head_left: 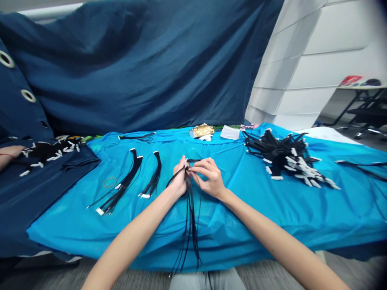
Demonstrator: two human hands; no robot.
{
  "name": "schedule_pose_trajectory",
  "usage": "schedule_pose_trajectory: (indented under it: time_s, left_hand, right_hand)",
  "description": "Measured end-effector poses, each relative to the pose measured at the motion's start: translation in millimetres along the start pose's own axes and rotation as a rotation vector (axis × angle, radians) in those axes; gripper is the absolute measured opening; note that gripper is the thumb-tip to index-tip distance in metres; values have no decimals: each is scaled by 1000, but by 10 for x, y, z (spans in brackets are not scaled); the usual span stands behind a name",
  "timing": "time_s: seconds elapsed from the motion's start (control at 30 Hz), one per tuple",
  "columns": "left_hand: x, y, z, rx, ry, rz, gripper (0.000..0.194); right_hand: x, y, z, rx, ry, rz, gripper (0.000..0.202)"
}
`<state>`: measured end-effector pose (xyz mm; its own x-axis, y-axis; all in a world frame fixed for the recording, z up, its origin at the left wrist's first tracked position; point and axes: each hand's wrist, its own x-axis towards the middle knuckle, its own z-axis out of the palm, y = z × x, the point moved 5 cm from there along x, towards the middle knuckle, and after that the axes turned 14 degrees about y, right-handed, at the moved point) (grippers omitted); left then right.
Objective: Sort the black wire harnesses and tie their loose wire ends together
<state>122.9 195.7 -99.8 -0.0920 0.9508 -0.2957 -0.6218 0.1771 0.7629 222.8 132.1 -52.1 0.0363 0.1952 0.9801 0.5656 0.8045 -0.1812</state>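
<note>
Near the middle of the blue-covered table, my left hand (pixel 179 177) is closed on a black wire harness (pixel 190 217). Its loose wires hang down over the table's front edge. A small white connector (pixel 186 162) shows at the fingertips of that hand. My right hand (pixel 209 177) meets it from the right, thumb and forefinger pinched on a black wire beside the connector. Left of my hands lie a short harness (pixel 155 173) with white ends and a longer harness (pixel 123 185) with splayed wires.
A large heap of black harnesses (pixel 281 155) lies right. Behind my hands are a gold packet (pixel 202 130) and a clear bag (pixel 230 132). A rubber band (pixel 110 182) lies left. At far left, another person's hand (pixel 12 152) rests by more harnesses (pixel 50 151).
</note>
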Motion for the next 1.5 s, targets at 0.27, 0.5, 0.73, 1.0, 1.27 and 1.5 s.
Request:
schedule_pose_trajectory:
  time_s: [0.27, 0.5, 0.73, 1.0, 1.27, 1.5]
  left_hand:
    - [-71, 61, 23, -17, 62, 64, 39]
    - [-88, 38, 4, -27, 98, 105, 35]
    - [-114, 16, 20, -39, 60, 124, 37]
    - [-167, 113, 33, 18, 91, 337, 38]
    - [-135, 114, 7, 57, 111, 368, 40]
    - [-144, 125, 9, 59, 125, 369, 39]
  right_hand:
    - [3, 333, -7, 616, 139, 889, 13]
    - [98, 626, -240, 899, 499, 1233, 26]
    - [206, 367, -415, 164, 413, 636, 18]
    - [121, -54, -183, -79, 117, 101, 10]
    - [91, -59, -144, -68, 67, 107, 15]
    - [84, -55, -143, -63, 47, 118, 17]
